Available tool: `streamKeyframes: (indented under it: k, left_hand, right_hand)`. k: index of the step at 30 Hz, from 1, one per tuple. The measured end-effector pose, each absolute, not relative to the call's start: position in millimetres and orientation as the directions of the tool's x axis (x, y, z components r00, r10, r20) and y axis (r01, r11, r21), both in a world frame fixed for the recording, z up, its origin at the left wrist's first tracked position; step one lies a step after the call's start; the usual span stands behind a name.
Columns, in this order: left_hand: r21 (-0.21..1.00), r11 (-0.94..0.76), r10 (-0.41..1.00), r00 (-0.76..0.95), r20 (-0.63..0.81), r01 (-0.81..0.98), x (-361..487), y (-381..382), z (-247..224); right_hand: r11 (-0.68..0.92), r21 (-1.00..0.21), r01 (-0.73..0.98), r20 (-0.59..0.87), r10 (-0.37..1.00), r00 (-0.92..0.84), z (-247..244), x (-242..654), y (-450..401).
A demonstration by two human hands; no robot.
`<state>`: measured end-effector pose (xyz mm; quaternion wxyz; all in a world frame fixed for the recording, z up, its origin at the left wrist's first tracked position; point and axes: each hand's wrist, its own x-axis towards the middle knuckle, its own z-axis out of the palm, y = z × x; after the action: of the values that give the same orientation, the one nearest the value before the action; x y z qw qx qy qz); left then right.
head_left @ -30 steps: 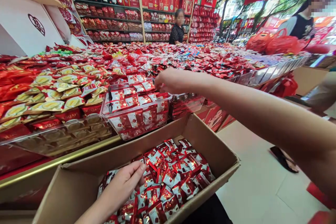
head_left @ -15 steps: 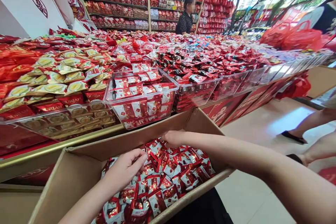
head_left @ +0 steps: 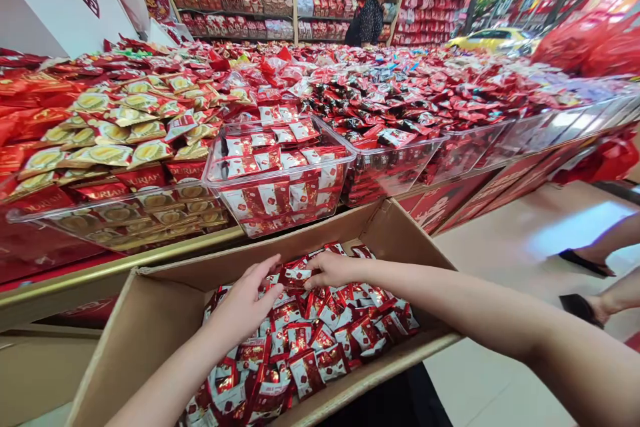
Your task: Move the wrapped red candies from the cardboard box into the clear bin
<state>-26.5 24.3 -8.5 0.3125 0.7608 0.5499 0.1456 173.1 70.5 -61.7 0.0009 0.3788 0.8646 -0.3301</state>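
A cardboard box (head_left: pixel 117 353) stands in front of me, holding a heap of small red-and-white wrapped candies (head_left: pixel 300 340). Over its left part reaches my left hand (head_left: pixel 250 297), thumb and fingers apart and nothing gripped. Facing it, my right hand (head_left: pixel 333 270) pinches the end of a wrapped candy packet (head_left: pixel 296 277) low over the heap. Just beyond the box, a clear plastic bin (head_left: pixel 280 180) contains matching red-and-white packets, laid in rows.
Durian-printed packets (head_left: pixel 115 153) are piled in a bin at left. More clear bins (head_left: pixel 395 163) of red packets run rightward. A person (head_left: pixel 373 10) stands behind the display. Someone's foot (head_left: pixel 585 307) is on the floor at right.
My left hand has opened and moved forward toward the packet. The right hand now shows a packet at its fingertips. The view has shifted slightly, and the person behind has turned.
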Motion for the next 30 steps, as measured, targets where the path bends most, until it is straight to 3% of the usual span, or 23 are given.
streamKeyframes:
  k: [4,8,13,18,21,25,30]
  left_hand:
    - [0.516,-0.218,0.902,0.373,-0.217,0.828,-26,27,-11]
    - [0.393,-0.156,0.901,0.294,-0.319,0.906,-33,29,-17]
    - [0.282,-0.148,0.893,0.251,-0.374,0.948,-44,33,-27]
    - [0.251,-0.163,0.884,0.254,-0.392,0.954,-48,36,-28]
    - [0.256,-0.149,0.860,0.253,-0.443,0.955,-48,34,-28]
    - [0.280,-0.126,0.842,0.252,-0.477,0.952,-46,32,-26]
    - [0.310,-0.106,0.843,0.251,-0.476,0.945,-46,30,-19]
  right_hand:
    - [0.380,-0.711,0.591,-0.327,0.565,-0.757,-58,167,68]
    - [0.407,-0.620,0.670,-0.471,0.489,-0.734,-70,169,66]
    - [0.508,-0.492,0.707,-0.534,0.465,-0.705,-80,175,63]
    - [0.530,-0.450,0.719,-0.499,0.519,-0.694,-67,182,76]
    - [0.538,-0.366,0.760,-0.476,0.593,-0.649,-59,185,81]
    - [0.590,-0.285,0.755,-0.327,0.681,-0.655,-62,176,67]
    - [0.721,-0.306,0.622,-0.280,0.556,-0.783,-75,155,38]
